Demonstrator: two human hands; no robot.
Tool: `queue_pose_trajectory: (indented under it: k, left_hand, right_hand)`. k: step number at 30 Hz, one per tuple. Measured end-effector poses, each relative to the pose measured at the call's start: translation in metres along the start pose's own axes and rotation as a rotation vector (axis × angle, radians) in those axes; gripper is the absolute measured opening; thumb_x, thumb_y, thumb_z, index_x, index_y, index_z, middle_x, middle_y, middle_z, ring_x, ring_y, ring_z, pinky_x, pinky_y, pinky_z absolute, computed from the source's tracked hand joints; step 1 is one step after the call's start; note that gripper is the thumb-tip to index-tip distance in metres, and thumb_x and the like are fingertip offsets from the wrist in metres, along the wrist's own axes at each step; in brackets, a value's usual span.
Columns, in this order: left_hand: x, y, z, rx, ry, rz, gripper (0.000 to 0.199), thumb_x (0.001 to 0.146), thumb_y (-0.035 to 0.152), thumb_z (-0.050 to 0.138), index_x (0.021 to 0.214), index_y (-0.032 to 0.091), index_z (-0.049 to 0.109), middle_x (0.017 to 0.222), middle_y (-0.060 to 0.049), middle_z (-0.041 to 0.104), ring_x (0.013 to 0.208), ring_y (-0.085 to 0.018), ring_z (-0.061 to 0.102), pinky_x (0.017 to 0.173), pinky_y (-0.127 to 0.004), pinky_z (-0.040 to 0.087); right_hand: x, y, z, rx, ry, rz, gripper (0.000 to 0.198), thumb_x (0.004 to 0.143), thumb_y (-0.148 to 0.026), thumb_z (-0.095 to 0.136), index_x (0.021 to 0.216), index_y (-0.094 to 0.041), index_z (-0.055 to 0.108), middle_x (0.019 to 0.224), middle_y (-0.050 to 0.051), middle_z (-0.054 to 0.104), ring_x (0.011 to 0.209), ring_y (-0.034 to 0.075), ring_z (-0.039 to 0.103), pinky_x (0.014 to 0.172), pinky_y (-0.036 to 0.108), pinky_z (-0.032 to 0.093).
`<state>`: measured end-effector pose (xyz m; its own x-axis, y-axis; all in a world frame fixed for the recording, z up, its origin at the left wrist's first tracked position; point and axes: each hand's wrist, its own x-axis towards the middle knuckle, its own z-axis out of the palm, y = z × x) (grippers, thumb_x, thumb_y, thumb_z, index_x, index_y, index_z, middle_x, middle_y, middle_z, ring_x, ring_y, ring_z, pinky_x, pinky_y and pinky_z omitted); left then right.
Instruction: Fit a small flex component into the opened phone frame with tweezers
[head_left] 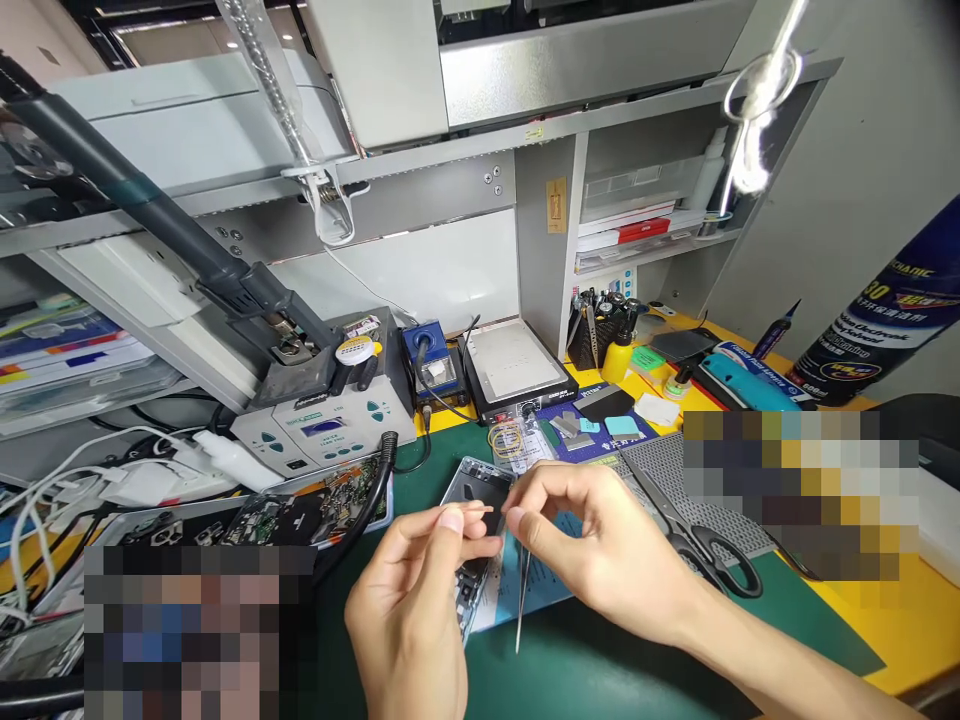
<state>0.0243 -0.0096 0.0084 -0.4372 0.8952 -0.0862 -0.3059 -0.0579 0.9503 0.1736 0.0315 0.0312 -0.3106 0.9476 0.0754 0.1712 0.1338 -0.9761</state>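
Note:
My left hand [420, 590] is closed, with thumb and forefinger pinching a thin copper-coloured strip [478, 509]. Close beside it, my right hand [592, 545] is also closed, its thumb and forefinger pressed together near the strip's end. Slim metal tweezers [520, 605] reach down from under my right hand; where the fingers grip them is hidden. Beneath both hands lies an opened phone housing [480, 478], partly covered by my fingers. A light-blue printed sheet [551, 580] lies under the right hand.
Black-handled scissors [697, 550] lie on a grey perforated mat right of my hand. A tray of circuit boards [300, 515] and a grey soldering station [322, 425] stand left. Behind are a heating plate [517, 365], a yellow bottle [618, 357] and a large spray can [877, 310].

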Motion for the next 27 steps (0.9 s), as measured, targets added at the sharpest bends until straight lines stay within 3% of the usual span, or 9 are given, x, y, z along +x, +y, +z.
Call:
queue_pose_trajectory:
  k: [4,9,12,17,22,27]
  left_hand:
    - [0.0014,-0.0005,-0.0003,-0.010,-0.015,-0.007,0.016,0.082,0.032,0.081,0.079,0.017,0.076,0.080,-0.005,0.078,0.076,-0.019,0.075,0.070,-0.026,0.063]
    - [0.0000,-0.0009,0.0009,-0.020,-0.058,-0.030,0.018,0.083,0.034,0.079,0.080,0.016,0.077,0.083,-0.007,0.079,0.082,-0.021,0.075,0.078,-0.029,0.062]
    - [-0.0017,-0.0012,0.0001,-0.004,-0.080,-0.042,0.019,0.083,0.035,0.079,0.081,0.016,0.077,0.086,-0.008,0.080,0.086,-0.022,0.075,0.083,-0.031,0.061]
    - [-0.0008,-0.0021,-0.0013,0.043,-0.086,-0.040,0.021,0.083,0.037,0.079,0.083,0.016,0.077,0.085,-0.007,0.078,0.081,-0.021,0.073,0.071,-0.027,0.059]
    - [0.0007,0.0002,0.0007,0.059,-0.133,-0.058,0.026,0.085,0.040,0.075,0.086,0.014,0.078,0.086,-0.010,0.077,0.068,-0.020,0.071,0.066,-0.032,0.058]
    - [-0.0009,0.0020,0.0024,0.021,-0.179,-0.029,0.032,0.087,0.042,0.070,0.101,0.015,0.076,0.089,-0.010,0.076,0.071,-0.022,0.070,0.062,-0.032,0.056]
  right_hand:
    - [-0.0003,-0.0009,-0.0013,0.103,-0.042,0.050,0.006,0.085,-0.018,0.066,0.081,-0.016,0.069,0.073,0.001,0.068,0.068,0.015,0.057,0.064,0.028,0.043]
    - [0.0007,0.0012,0.0022,0.290,-0.156,0.093,0.017,0.089,-0.030,0.069,0.093,-0.013,0.071,0.081,0.004,0.071,0.070,0.014,0.059,0.066,0.029,0.048]
    - [0.0010,0.0040,0.0053,0.327,-0.146,0.084,0.020,0.091,-0.034,0.071,0.090,-0.014,0.071,0.080,0.004,0.071,0.071,0.015,0.060,0.067,0.029,0.049]
    - [-0.0010,0.0064,0.0047,0.317,-0.092,0.065,0.022,0.091,-0.034,0.073,0.084,-0.014,0.072,0.074,0.002,0.070,0.069,0.013,0.058,0.066,0.028,0.047]
    - [0.0015,0.0038,0.0010,0.371,-0.102,0.113,0.027,0.083,-0.039,0.079,0.076,-0.015,0.069,0.062,-0.001,0.067,0.058,0.013,0.059,0.059,0.027,0.048]
    - [0.0045,0.0015,-0.0008,0.411,-0.105,0.122,0.023,0.083,-0.035,0.075,0.072,-0.016,0.069,0.058,-0.001,0.068,0.055,0.013,0.060,0.059,0.027,0.050]
